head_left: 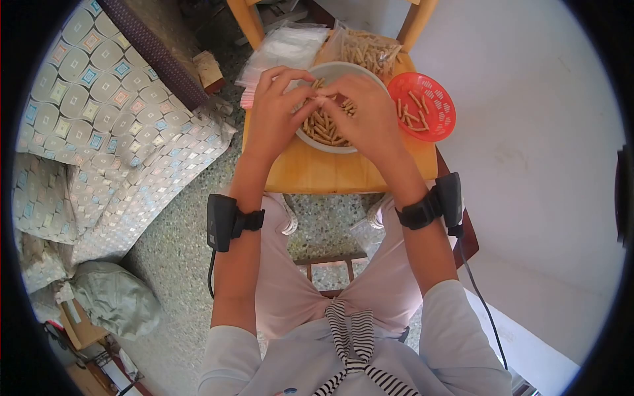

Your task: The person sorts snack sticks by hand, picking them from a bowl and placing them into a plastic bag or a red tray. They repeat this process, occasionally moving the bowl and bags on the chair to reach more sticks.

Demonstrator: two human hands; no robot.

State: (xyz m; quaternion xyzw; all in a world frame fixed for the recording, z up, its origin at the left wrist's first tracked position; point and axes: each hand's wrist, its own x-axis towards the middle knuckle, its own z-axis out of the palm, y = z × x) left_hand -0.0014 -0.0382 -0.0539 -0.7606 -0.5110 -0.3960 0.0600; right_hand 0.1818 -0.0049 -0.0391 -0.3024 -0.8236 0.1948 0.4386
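My left hand (281, 109) and my right hand (370, 112) meet over a white bowl (328, 149), with thumbs and fingertips pinched close together. What is between the fingertips is too small and too covered to make out. Many short, tan, stick-like pieces (323, 129) lie in the bowl, partly hidden by my hands. Right of the bowl, a red plastic basket (441, 125) holds several of the same pieces (415, 112). Behind the bowl lies a clear plastic bag (366, 49) full of similar pieces.
Everything stands on a wooden chair seat (317, 173). A stack of clear plastic bags (284, 53) lies at its back left. A white wall (528, 132) rises on the right. Left are patterned fabric (119, 125) and a grey bundle (115, 300). Cabled devices are strapped to both forearms.
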